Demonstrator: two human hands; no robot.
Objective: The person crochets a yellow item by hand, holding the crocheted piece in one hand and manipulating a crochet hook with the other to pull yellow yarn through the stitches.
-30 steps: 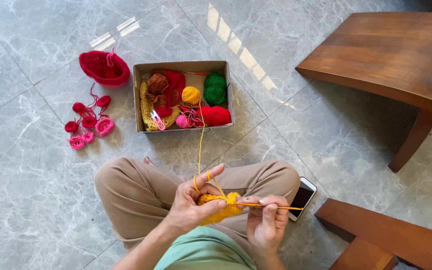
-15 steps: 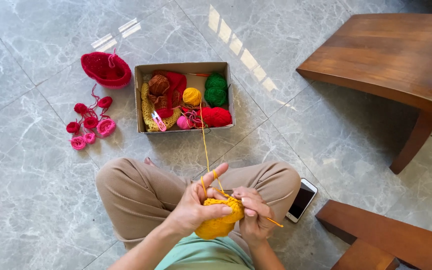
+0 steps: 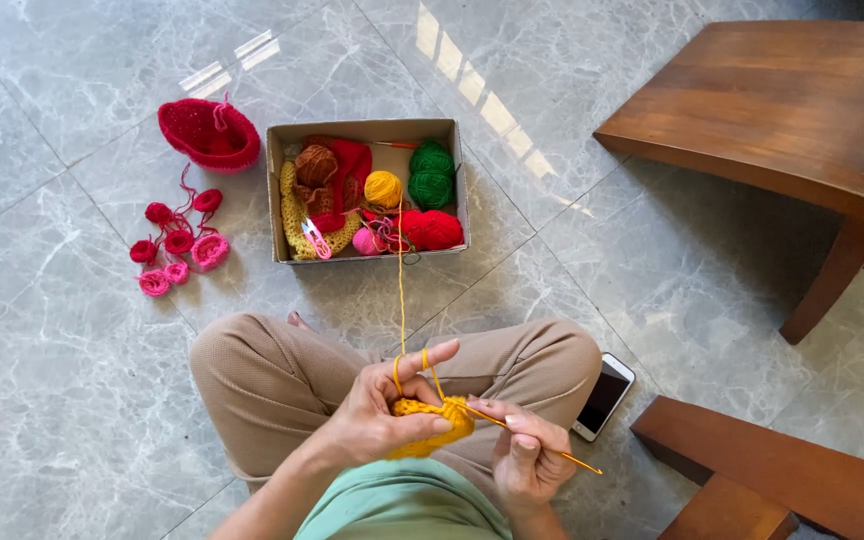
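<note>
A: Low in the centre of the frame, the left hand (image 3: 377, 420) is closed around the yellow crochet piece (image 3: 435, 424), thumb pressed on top, index finger stretched up.

B: That raised finger carries the yellow strand (image 3: 400, 300), by the look of it to keep the yarn taut. The strand runs straight up the frame to the cardboard box (image 3: 368, 129).

A: And the right hand (image 3: 530, 458)?

B: Pinched shut on the crochet hook (image 3: 542, 446), a thin orange-yellow rod, its tip at the edge of the piece and its tail pointing to the lower right.

A: The piece itself?

B: Small, rounded, knobbly stitches, bright yellow, held over the lap between both hands.

A: The box sits upper centre, within reach I'd say, holding a yellow ball (image 3: 383, 187), green yarn (image 3: 432, 174), red yarn (image 3: 435, 229) and small scissors (image 3: 314, 238).

B: Left of it, a red crocheted cap (image 3: 209, 134) and pink and red flowers (image 3: 178, 245) on the floor. A phone (image 3: 604, 396) lies by the knee, right of centre.
</note>
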